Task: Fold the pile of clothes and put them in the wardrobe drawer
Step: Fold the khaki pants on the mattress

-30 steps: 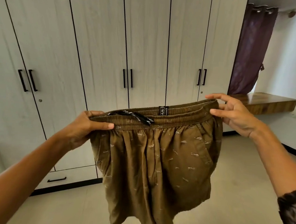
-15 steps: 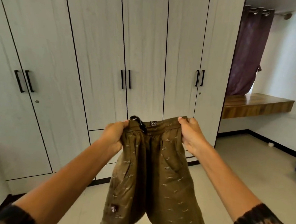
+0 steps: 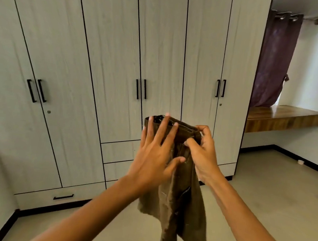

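A pair of olive-brown patterned shorts (image 3: 183, 201) hangs in the air in front of me, folded in half lengthwise. My right hand (image 3: 202, 151) pinches the doubled waistband at its right end. My left hand (image 3: 157, 150) lies flat against the near side of the shorts, fingers straight and spread, just below the waistband. The wardrobe (image 3: 120, 70) stands behind, all doors closed. Its lower drawers (image 3: 120, 150) sit shut behind the shorts, and a drawer with a black handle (image 3: 63, 196) runs along the bottom left.
A wooden shelf (image 3: 284, 119) juts from the wall at right, beneath a purple curtain (image 3: 275, 59). Pale floor (image 3: 271, 194) stretches to the right and in front of the wardrobe. A small round object (image 3: 300, 162) lies by the right skirting.
The hands came together, folding the shorts in half. My left hand let go of the waistband and now lies flat on the fabric; the right hand holds both waistband ends.
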Action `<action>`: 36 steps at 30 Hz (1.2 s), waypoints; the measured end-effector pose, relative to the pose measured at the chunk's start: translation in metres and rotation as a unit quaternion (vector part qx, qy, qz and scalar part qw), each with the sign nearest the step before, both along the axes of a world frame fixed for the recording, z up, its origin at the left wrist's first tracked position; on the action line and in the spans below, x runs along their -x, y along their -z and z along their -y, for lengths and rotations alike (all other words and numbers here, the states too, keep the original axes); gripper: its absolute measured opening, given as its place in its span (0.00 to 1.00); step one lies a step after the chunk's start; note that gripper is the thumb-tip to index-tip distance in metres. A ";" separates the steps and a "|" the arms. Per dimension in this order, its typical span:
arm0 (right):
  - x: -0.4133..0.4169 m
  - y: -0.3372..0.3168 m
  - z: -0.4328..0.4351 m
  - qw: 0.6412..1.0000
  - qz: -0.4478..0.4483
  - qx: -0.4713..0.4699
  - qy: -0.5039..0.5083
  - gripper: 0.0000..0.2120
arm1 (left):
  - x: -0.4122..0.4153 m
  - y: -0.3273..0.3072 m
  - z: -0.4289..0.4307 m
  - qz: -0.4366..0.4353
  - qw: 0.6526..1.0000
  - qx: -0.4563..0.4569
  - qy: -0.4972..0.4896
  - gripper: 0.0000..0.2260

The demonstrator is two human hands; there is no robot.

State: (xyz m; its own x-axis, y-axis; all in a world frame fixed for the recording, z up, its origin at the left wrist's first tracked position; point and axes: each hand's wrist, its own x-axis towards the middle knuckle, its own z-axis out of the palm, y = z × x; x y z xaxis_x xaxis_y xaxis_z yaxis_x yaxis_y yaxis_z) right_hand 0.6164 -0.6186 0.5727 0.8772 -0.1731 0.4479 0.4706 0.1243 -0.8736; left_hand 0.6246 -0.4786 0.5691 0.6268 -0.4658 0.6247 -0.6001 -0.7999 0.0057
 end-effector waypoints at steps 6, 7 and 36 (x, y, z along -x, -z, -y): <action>0.015 -0.002 0.002 0.994 0.061 0.035 -0.078 0.14 | -0.030 -0.025 0.005 0.245 0.960 -0.100 0.092 0.35; 0.017 -0.003 0.003 0.993 0.080 0.044 -0.075 0.13 | -0.031 -0.029 0.004 0.242 0.958 -0.096 0.119 0.33; 0.011 0.121 0.038 0.945 -0.001 0.287 0.158 0.18 | -0.028 -0.106 -0.014 0.247 0.969 -0.026 0.009 0.35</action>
State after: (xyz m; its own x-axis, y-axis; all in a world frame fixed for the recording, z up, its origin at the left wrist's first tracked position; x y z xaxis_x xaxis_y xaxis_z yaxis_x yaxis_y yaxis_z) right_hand 0.6055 -0.6570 0.4516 0.8234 -0.1559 0.5456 0.4032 -0.5159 -0.7558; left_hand 0.6525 -0.4645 0.6749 0.2477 -0.5124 0.8222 -0.5333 -0.7806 -0.3258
